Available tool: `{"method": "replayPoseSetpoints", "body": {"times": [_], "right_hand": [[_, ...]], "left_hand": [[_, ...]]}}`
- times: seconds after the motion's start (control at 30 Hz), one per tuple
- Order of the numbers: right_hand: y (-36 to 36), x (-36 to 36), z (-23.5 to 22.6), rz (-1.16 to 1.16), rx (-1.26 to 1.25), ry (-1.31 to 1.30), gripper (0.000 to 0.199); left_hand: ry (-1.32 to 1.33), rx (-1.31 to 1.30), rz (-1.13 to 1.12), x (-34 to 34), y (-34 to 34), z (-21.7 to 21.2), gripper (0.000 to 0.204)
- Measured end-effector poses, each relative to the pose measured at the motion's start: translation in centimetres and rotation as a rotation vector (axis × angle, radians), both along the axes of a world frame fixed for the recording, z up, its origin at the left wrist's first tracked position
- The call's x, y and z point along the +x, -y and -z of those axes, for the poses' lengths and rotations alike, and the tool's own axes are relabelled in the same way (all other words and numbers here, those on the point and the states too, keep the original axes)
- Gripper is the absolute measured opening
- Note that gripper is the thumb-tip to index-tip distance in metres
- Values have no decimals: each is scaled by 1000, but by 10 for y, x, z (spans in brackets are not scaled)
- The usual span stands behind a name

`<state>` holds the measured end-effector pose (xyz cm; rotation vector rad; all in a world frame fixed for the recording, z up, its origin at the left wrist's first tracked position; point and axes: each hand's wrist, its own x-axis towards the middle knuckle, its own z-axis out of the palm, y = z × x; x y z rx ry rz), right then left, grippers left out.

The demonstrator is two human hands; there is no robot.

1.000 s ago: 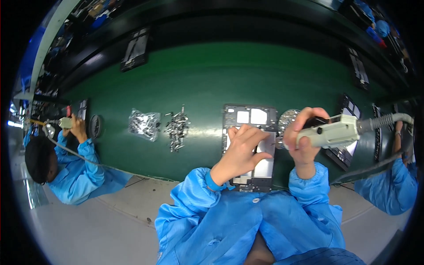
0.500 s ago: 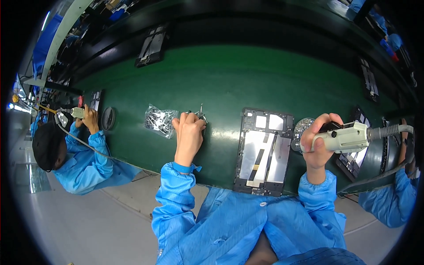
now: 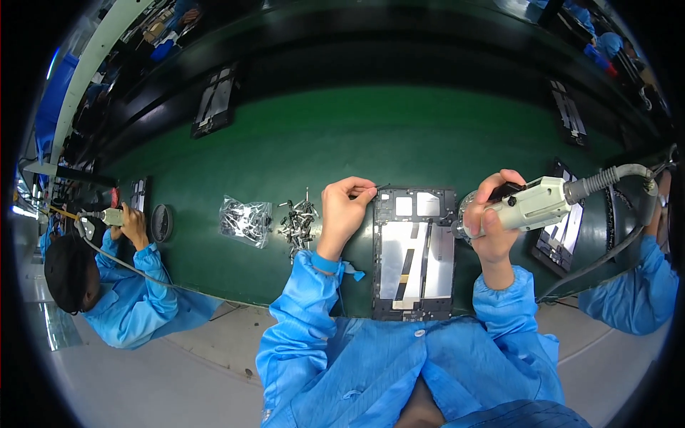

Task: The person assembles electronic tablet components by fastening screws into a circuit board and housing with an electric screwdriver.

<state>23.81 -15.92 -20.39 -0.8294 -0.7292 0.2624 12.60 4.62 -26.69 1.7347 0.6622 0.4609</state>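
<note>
Tablet frame [image 3: 415,253] lies at 6 o'clock on the green belt [image 3: 342,135]. Your left hand [image 3: 344,209] has moved from the screw pile [image 3: 297,221] to its top-left corner, fingertips pinched on one small part. Right hand [image 3: 492,221] stays clamped on one electric screwdriver [image 3: 528,205].

One tablet frame [image 3: 414,253]; one electric screwdriver [image 3: 524,205]; one bag [image 3: 245,220].
</note>
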Motion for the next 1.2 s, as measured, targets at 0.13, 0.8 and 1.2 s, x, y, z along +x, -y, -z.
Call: {"method": "replayPoseSetpoints", "body": {"times": [0.13,0.8,1.2], "right_hand": [[-2,-2,0,44,-41,18,58],[-24,-3,2,7,-20,23,54],[-82,-21,17,-47,-66,-5,52]], "left_hand": [[-68,214,52,6,-2,-2,6],[48,153,84,9,-4,4,8],[77,81,161,-10,-3,14,6]]}}
